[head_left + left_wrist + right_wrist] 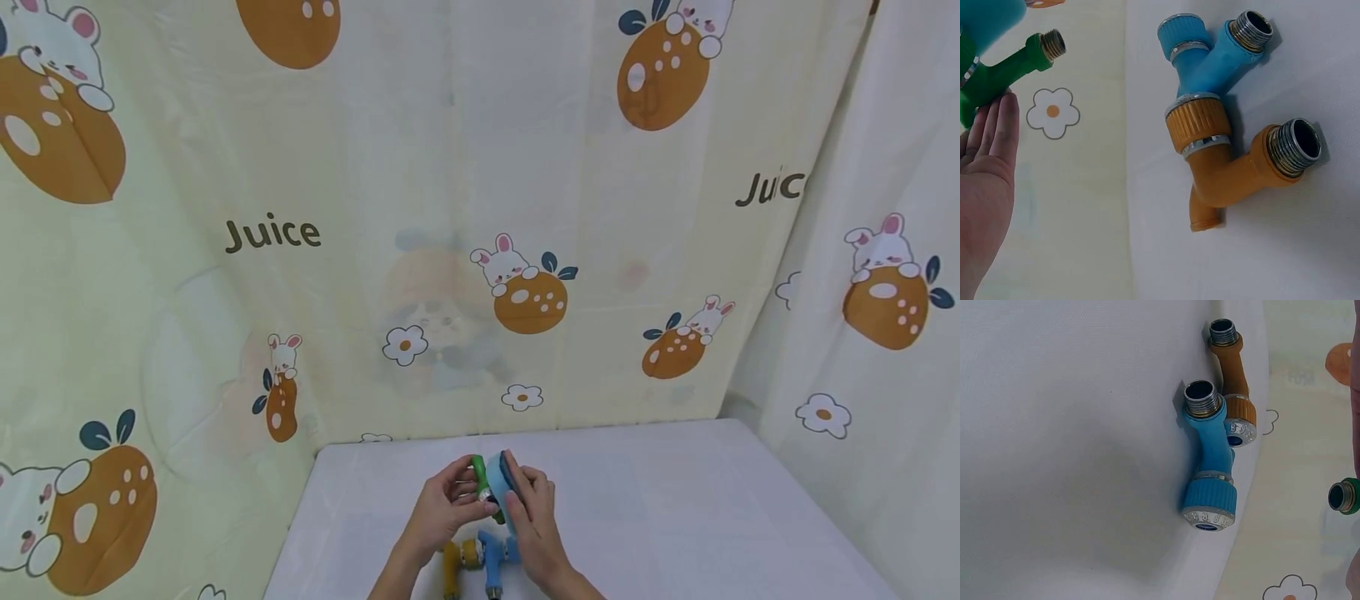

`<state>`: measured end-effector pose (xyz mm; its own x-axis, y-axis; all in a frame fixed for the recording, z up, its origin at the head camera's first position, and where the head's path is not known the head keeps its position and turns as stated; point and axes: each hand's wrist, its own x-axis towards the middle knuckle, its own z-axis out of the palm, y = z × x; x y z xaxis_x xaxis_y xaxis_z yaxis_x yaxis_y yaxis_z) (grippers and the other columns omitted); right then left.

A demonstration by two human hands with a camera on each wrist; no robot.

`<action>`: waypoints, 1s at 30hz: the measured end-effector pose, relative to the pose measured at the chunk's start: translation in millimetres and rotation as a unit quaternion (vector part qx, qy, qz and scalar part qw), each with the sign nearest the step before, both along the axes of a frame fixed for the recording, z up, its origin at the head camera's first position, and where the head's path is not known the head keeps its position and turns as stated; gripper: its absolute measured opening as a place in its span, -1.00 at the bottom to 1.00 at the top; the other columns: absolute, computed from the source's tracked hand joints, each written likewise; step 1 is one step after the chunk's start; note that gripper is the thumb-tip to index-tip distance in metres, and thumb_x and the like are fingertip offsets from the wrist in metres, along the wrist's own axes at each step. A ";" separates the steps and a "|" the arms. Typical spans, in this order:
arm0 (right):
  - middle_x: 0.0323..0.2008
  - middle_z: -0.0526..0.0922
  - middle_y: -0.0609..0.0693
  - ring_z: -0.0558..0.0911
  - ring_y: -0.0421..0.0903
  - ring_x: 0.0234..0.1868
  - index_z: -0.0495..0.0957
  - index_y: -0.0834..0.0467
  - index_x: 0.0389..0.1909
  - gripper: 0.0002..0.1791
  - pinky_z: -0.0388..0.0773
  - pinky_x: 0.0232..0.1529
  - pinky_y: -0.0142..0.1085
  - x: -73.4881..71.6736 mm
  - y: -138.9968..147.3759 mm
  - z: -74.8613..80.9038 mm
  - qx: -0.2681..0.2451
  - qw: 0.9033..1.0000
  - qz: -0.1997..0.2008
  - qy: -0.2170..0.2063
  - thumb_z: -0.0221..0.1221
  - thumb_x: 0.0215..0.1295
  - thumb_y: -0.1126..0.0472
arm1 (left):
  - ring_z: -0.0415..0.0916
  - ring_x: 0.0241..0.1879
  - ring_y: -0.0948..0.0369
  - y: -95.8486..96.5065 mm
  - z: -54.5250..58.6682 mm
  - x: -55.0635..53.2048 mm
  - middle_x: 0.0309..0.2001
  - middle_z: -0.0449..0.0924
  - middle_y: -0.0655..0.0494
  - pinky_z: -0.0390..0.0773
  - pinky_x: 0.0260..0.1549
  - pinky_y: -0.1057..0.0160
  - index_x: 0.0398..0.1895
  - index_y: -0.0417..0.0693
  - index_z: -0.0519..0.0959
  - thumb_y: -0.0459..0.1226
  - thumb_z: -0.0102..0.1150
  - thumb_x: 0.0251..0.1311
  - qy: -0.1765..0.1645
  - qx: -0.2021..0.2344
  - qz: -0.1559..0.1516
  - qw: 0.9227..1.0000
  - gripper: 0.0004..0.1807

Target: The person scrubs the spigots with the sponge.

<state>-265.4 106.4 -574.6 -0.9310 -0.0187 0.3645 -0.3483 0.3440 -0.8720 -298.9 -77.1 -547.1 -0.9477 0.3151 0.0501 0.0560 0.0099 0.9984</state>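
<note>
In the head view my left hand [441, 510] holds a green tap [480, 473] with a threaded metal end, its fingers curled behind the tap. My right hand [538, 533] grips a light-blue flat pad [497, 482] with a darker blue side, possibly a sponge or brush, pressed close against the tap. The left wrist view shows the green tap [1005, 72] at the fingers of the left hand [988, 194], with part of the blue pad [991, 19] above. Only the tap's threaded end [1342, 496] shows in the right wrist view.
A blue tap [1219, 65] and an orange-yellow tap [1216, 178] lie side by side on the white table [652, 508], close below both hands. Behind the table hangs a pale printed curtain [360, 333], with another stretch [885, 400] at the right.
</note>
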 end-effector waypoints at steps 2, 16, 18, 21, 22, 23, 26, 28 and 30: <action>0.21 0.30 -0.12 0.15 -0.11 0.07 0.19 -0.24 0.61 -0.46 0.26 -0.06 -0.29 1.1 -0.1 1.1 0.003 1.000 0.003 0.001 -0.16 0.69 0.03 | 0.64 0.19 0.05 0.3 1.4 1.3 0.16 0.61 -0.07 0.68 0.14 0.25 0.56 -0.07 0.30 -0.22 0.59 0.09 0.003 -0.005 -0.004 1.000 -0.04; 0.17 0.27 -0.16 0.13 -0.13 0.04 0.30 -0.27 0.55 -0.51 0.10 -0.01 -0.22 -1.0 6.0 8.9 0.039 0.999 0.007 0.009 -0.22 0.72 0.02 | 0.69 0.11 0.14 6.3 4.9 8.5 0.12 0.69 0.10 0.66 0.19 0.21 0.53 0.06 0.36 -0.06 0.60 0.08 0.073 -0.084 -0.029 0.993 -0.06; 0.17 0.27 -0.14 0.13 -0.13 0.04 0.30 -0.26 0.56 -0.51 0.08 0.00 -0.20 -2.3 6.7 8.5 0.039 0.999 0.010 0.009 -0.23 0.72 0.03 | 0.68 0.11 0.15 7.1 5.8 9.4 0.12 0.70 0.13 0.65 0.21 0.13 0.52 0.11 0.38 -0.05 0.60 0.08 0.076 -0.089 -0.031 0.993 -0.09; 0.18 0.25 -0.12 0.11 -0.12 0.04 0.28 -0.24 0.57 -0.50 0.05 0.00 -0.16 -4.5 7.2 8.1 0.039 0.999 0.013 0.002 -0.25 0.73 0.01 | 0.68 0.11 0.18 9.1 7.8 11.7 0.10 0.71 0.18 0.65 0.21 0.10 0.49 0.17 0.41 -0.04 0.59 0.08 0.084 -0.100 -0.029 0.991 -0.12; 0.19 0.25 -0.10 0.11 -0.12 0.04 0.27 -0.24 0.57 -0.50 0.05 0.01 -0.14 -5.3 7.2 8.0 0.038 0.999 0.014 0.000 -0.26 0.73 0.00 | 0.67 0.11 0.18 9.7 8.5 12.8 0.10 0.72 0.20 0.65 0.21 0.11 0.49 0.19 0.41 -0.04 0.59 0.09 0.083 -0.101 -0.029 0.991 -0.13; 0.19 0.25 -0.09 0.11 -0.11 0.05 0.27 -0.24 0.57 -0.50 0.05 0.01 -0.12 -6.1 7.2 8.0 0.036 0.999 0.014 -0.003 -0.27 0.73 0.00 | 0.67 0.11 0.19 10.4 9.5 14.0 0.09 0.72 0.21 0.65 0.21 0.13 0.48 0.20 0.42 -0.04 0.58 0.09 0.086 -0.104 -0.029 0.990 -0.14; 0.21 0.26 -0.03 0.12 -0.08 0.06 0.25 -0.25 0.58 -0.49 0.07 0.01 -0.07 -8.3 7.8 8.3 0.036 0.999 0.009 0.000 -0.27 0.73 -0.01 | 0.66 0.11 0.19 12.0 11.9 17.5 0.07 0.72 0.22 0.64 0.17 0.29 0.47 0.24 0.43 -0.04 0.58 0.10 0.089 -0.104 -0.035 0.990 -0.17; 0.22 0.26 0.01 0.12 -0.06 0.09 0.24 -0.24 0.58 -0.49 0.07 0.03 -0.04 -9.6 8.1 8.5 0.034 0.999 0.005 0.004 -0.26 0.72 0.00 | 0.67 0.11 0.19 12.8 12.9 19.2 0.07 0.72 0.21 0.63 0.15 0.34 0.47 0.25 0.43 -0.04 0.58 0.10 0.091 -0.100 -0.041 0.990 -0.17; 0.23 0.26 0.04 0.12 -0.06 0.11 0.23 -0.24 0.59 -0.48 0.06 0.06 -0.03 -10.7 8.5 8.5 0.036 0.999 0.001 0.007 -0.26 0.72 0.01 | 0.66 0.12 0.20 13.6 13.6 20.2 0.07 0.72 0.21 0.62 0.16 0.34 0.48 0.25 0.43 -0.04 0.58 0.10 0.095 -0.098 -0.045 0.990 -0.16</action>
<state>-276.1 114.9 -566.1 -0.9254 -0.0477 0.3759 -0.3620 0.4047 -0.8398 -278.7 -63.5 -533.5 -0.8945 0.4199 0.1534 0.2515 0.1891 0.9492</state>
